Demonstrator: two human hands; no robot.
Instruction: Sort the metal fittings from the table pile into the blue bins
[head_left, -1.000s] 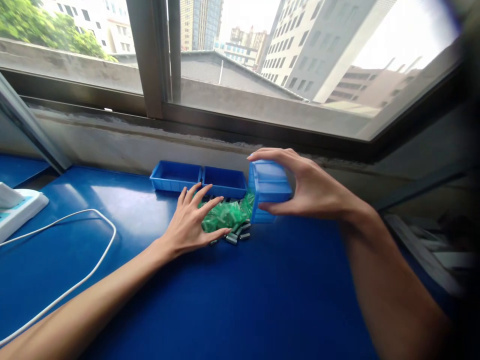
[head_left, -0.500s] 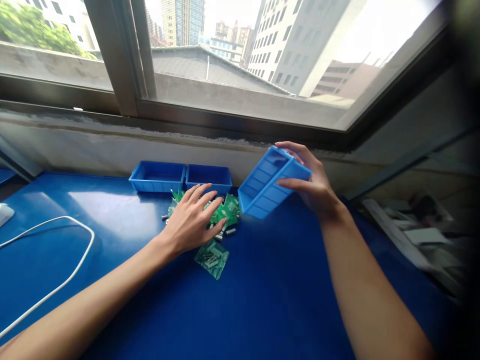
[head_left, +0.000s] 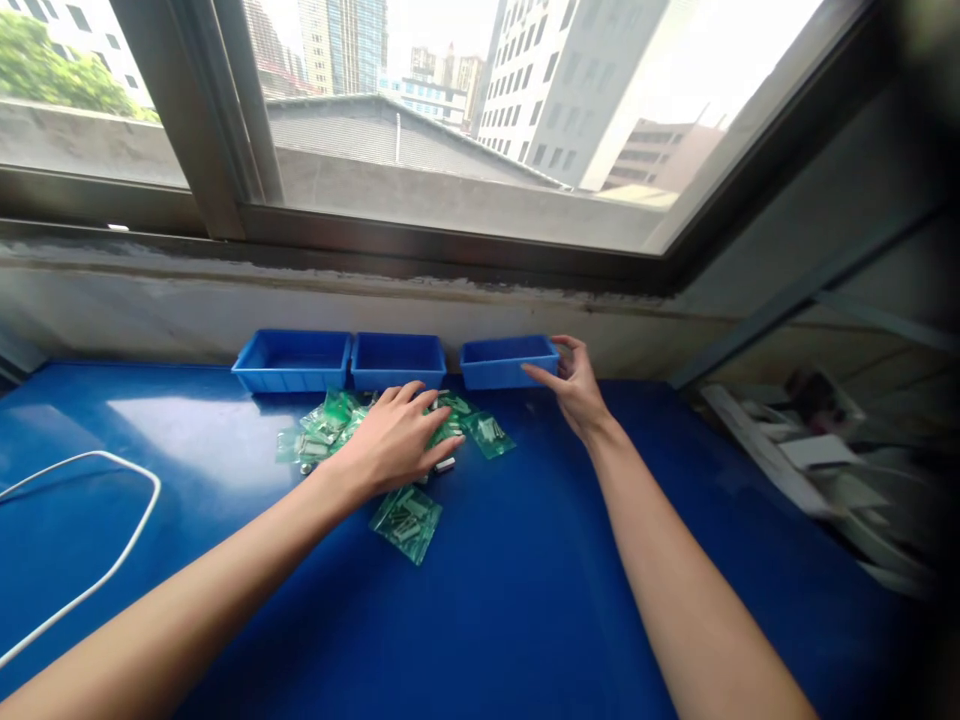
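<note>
My right hand [head_left: 574, 385] grips the right end of a blue plastic bin [head_left: 501, 375], which sits upright at the back of the table by the wall. Fingers spread, my left hand [head_left: 401, 435] lies over a heap of small green-tinted plastic bags [head_left: 330, 425] holding small metal-looking parts. Part of the heap is hidden under that hand. One bag [head_left: 491, 435] lies at the heap's right side, and another bag [head_left: 409, 522] lies nearer to me. Two more blue bins, a middle bin [head_left: 399, 372] and a left bin [head_left: 292, 372], stand side by side behind the heap.
A white cable [head_left: 142, 530] curves over the blue table [head_left: 525, 600] on the left. Behind the bins rise a low wall [head_left: 150, 290] and a window frame [head_left: 450, 250]. At the right, beyond the table edge, lie blurred white items [head_left: 821, 450] near a metal bar.
My right hand has lowered the tilted bin and set it level in line with the other two. My left hand stays over the bags, which now spread wider.
</note>
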